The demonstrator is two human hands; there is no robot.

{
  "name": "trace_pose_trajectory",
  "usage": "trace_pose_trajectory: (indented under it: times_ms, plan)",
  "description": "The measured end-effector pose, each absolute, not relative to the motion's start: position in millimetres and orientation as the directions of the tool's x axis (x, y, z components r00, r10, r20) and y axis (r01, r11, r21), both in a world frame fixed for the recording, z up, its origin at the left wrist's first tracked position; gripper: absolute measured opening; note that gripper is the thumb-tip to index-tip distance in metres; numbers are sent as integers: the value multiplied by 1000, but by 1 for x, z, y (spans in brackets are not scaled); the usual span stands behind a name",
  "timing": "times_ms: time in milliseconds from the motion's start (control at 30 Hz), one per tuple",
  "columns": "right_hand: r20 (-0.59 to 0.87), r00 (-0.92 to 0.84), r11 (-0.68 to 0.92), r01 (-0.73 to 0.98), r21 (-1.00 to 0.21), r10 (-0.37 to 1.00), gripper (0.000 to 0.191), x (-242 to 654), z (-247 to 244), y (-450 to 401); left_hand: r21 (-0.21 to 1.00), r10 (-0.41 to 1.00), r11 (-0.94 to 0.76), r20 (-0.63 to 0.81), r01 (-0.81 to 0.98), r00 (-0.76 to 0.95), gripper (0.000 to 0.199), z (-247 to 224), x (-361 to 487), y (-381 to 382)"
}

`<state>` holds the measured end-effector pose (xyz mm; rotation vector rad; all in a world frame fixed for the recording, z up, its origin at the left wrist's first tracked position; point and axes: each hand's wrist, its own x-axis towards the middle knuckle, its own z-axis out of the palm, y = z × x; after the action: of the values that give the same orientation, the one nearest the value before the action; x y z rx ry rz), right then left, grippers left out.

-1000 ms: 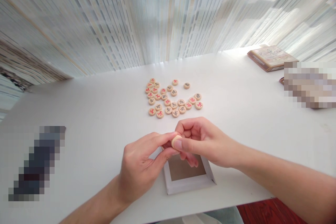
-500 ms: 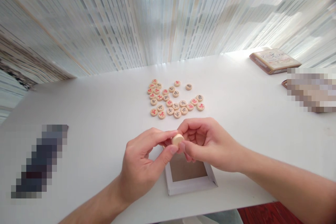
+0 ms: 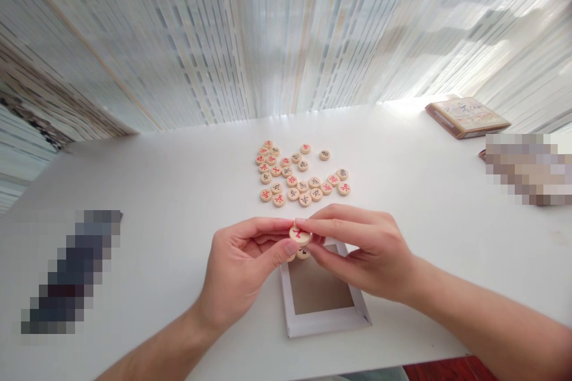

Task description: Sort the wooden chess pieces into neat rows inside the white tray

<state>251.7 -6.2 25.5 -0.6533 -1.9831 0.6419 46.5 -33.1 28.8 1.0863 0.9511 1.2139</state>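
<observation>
A round wooden Chinese chess piece [image 3: 300, 235] with a red character faces up between both hands. My left hand [image 3: 250, 262] pinches its left side with thumb and fingers. On its right, my right hand [image 3: 360, 250] grips it between thumb and forefinger. Below the hands lies a shallow white cardboard box [image 3: 326, 322] with a brown bottom. Inside its far left corner sits a black-marked piece [image 3: 303, 252], with part of another piece beside it. My hands hide the far side of the box.
Several loose chess pieces [image 3: 292, 181], red and black, are scattered face up on the white table [image 3: 179, 190] beyond my hands. A printed box [image 3: 469, 116] lies at the back right, near a blurred-out object. Another blurred dark object lies at left. A striped curtain hangs behind.
The chess piece has turned from its blank side to its red character. My right fingers have straightened across its top, and pieces in the box have come into sight.
</observation>
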Motion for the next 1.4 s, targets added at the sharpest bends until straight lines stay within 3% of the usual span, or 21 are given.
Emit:
trace_pose_trajectory:
  times_ms: [333, 700, 833, 967, 1067, 1167, 1400]
  plan:
    - [580, -447, 704, 181, -687, 681, 23, 252, 23, -4, 964, 992, 80, -52, -255, 115, 14, 22, 39, -35]
    - [705, -474, 848, 243, -471, 527, 18, 253, 19, -3, 954, 977, 189, -157, -235, 147, 14, 21, 42, -33]
    - [715, -470, 856, 288, -430, 518, 17, 254, 23, -6, 979, 987, 120, -99, -166, 131, 8, 23, 38, -34]
    - [690, -414, 802, 369, -469, 594, 13, 258, 34, -5, 997, 999, -28, 31, -75, 32, 11, 23, 31, -30]
    - [625, -418, 752, 380, -539, 659, 10, 266, 42, -1, 996, 996, -90, 90, 16, -15, 11, 20, 28, -23]
    - [479, -532, 707, 406, -579, 698, 7, 278, 51, 4, 985, 994, -104, 108, 135, -18, 14, 13, 26, -15]
    - [114, -706, 646, 554, -526, 699, 3, 296, 49, 2, 958, 996, -86, 84, 273, 18, 22, -4, 25, -5]
